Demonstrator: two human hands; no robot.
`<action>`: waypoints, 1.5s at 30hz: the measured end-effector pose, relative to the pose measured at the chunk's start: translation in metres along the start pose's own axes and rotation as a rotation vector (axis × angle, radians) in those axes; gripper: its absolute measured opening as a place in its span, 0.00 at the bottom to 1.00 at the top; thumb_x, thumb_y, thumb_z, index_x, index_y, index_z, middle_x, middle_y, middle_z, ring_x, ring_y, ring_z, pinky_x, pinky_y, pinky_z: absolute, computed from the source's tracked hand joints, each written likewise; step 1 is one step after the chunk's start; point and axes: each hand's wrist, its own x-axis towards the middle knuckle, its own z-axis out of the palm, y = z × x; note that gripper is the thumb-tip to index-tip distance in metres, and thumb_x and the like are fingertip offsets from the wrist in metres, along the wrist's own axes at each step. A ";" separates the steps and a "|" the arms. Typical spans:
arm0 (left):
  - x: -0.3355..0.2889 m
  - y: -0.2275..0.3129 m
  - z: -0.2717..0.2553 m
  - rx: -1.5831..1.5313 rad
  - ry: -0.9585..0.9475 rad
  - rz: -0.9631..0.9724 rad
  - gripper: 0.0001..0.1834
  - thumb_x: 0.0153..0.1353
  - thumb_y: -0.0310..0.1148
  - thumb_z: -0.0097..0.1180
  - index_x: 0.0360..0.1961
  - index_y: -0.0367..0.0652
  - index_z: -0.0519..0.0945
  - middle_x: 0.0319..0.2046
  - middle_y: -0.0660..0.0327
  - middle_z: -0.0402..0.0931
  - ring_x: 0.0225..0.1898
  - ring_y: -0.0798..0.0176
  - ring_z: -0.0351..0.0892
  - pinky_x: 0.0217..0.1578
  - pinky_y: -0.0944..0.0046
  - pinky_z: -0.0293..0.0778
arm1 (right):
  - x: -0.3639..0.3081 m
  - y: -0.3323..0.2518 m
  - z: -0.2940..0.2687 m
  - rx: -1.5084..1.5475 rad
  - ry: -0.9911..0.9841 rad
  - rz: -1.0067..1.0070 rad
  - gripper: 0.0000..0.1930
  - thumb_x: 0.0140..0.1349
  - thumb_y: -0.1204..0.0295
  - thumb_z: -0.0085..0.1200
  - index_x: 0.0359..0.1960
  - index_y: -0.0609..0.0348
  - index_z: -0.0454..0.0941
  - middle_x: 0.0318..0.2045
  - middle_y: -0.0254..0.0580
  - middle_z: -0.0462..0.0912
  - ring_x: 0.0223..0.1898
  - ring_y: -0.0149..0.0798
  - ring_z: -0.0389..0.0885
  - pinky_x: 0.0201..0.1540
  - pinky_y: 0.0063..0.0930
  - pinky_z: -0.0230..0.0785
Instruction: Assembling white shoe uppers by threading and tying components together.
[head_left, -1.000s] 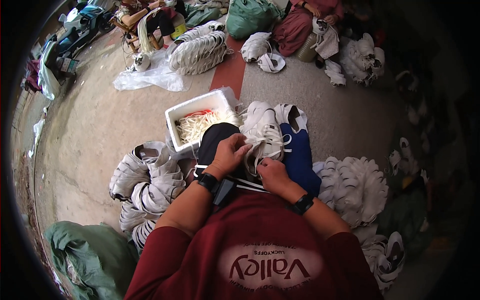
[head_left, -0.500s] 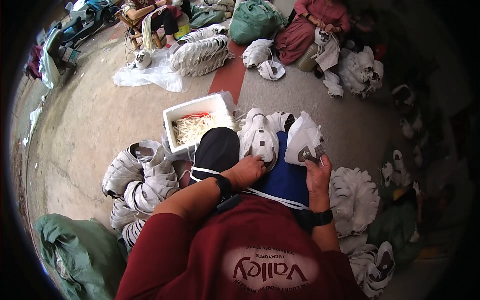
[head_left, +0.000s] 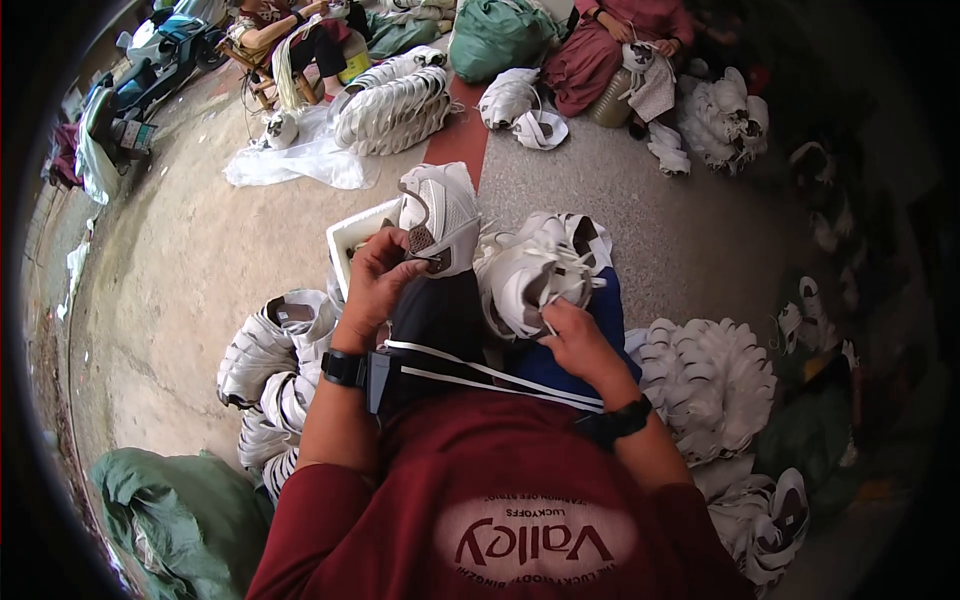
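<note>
My left hand point(head_left: 378, 275) is raised and pinches the collar of a white and grey shoe upper point(head_left: 452, 205). That upper hangs in front of the white foam box point(head_left: 348, 238) and hides most of it. Over my lap, my right hand point(head_left: 580, 335) grips the near edge of a second white shoe upper point(head_left: 515, 290), whose opening faces me. More of the white pieces bunch just behind it, overlapping so that I cannot separate them. White laces point(head_left: 480, 370) run across my thighs below both hands.
Nested stacks of shoe uppers lie at my left point(head_left: 265, 350) and right point(head_left: 705, 385). A green sack point(head_left: 175, 510) sits lower left. Ahead, two people work beside more uppers point(head_left: 395, 110) and a large green bag point(head_left: 500, 40). A scooter point(head_left: 165, 60) stands far left.
My left hand has left the lap and now holds a shoe upper up at the left, covering the box. My right hand has moved inward from the right-hand upper to the one on my lap.
</note>
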 end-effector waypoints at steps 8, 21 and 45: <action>-0.014 -0.007 0.016 0.160 -0.062 -0.011 0.13 0.48 0.19 0.61 0.32 0.39 0.69 0.29 0.69 0.70 0.34 0.75 0.69 0.37 0.73 0.68 | 0.003 0.033 0.078 -0.134 -0.095 -0.054 0.11 0.42 0.84 0.51 0.30 0.61 0.71 0.32 0.52 0.74 0.37 0.56 0.72 0.40 0.44 0.67; -0.020 -0.048 0.103 1.033 -0.828 0.420 0.05 0.43 0.24 0.51 0.25 0.41 0.73 0.23 0.55 0.74 0.30 0.49 0.76 0.33 0.56 0.73 | -0.018 0.073 0.022 0.409 0.792 0.557 0.09 0.62 0.69 0.49 0.34 0.64 0.73 0.34 0.44 0.79 0.38 0.36 0.77 0.43 0.28 0.68; -0.001 -0.130 0.105 0.783 -0.064 0.279 0.21 0.58 0.32 0.49 0.52 0.35 0.66 0.52 0.44 0.65 0.55 0.42 0.62 0.57 0.55 0.58 | 0.018 0.075 0.072 -0.041 0.282 0.224 0.32 0.56 0.69 0.51 0.59 0.75 0.53 0.58 0.71 0.56 0.60 0.64 0.55 0.63 0.44 0.48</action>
